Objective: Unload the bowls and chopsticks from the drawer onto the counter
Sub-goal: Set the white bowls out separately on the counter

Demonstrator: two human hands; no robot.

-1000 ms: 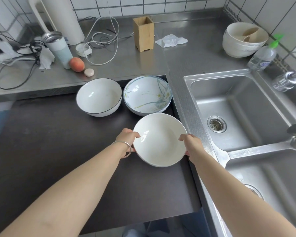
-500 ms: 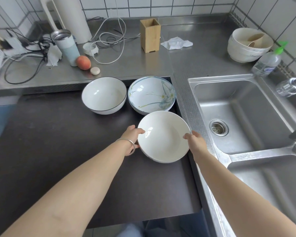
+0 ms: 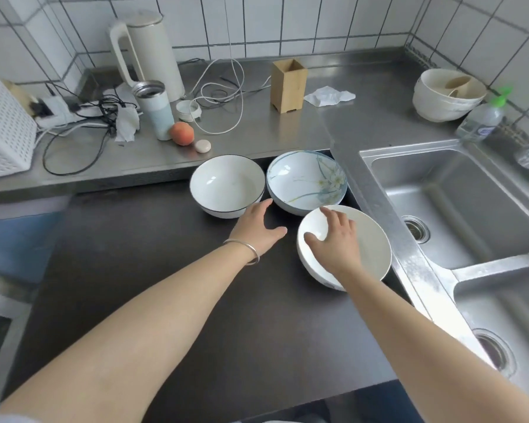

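Three bowls sit on the dark pulled-out surface [image 3: 135, 270] below the steel counter [image 3: 333, 117]. A white bowl with a dark rim [image 3: 226, 184] is at the back, and a blue floral bowl [image 3: 303, 178] stands right of it. The plain white bowl [image 3: 373, 248] is nearest, beside the sink edge. My right hand [image 3: 336, 242] lies over this bowl with fingers spread inside it. My left hand [image 3: 257, 227] is open, flat above the dark surface, its fingertips near the gap between the two back bowls. No chopsticks are visible.
An empty wooden holder [image 3: 288, 85] and a crumpled tissue [image 3: 329, 96] are on the counter. A stack of bowls [image 3: 440, 99] and a soap bottle [image 3: 480, 120] sit back right. A double sink [image 3: 458, 203] lies to the right; a kettle [image 3: 147, 53], tumbler [image 3: 155, 111], peach [image 3: 182, 133] and cables are to the left.
Both hands have let go of the plain white bowl's sides. The bowl now rests further right; my right hand moved over its inside and my left hand moved toward the back bowls.
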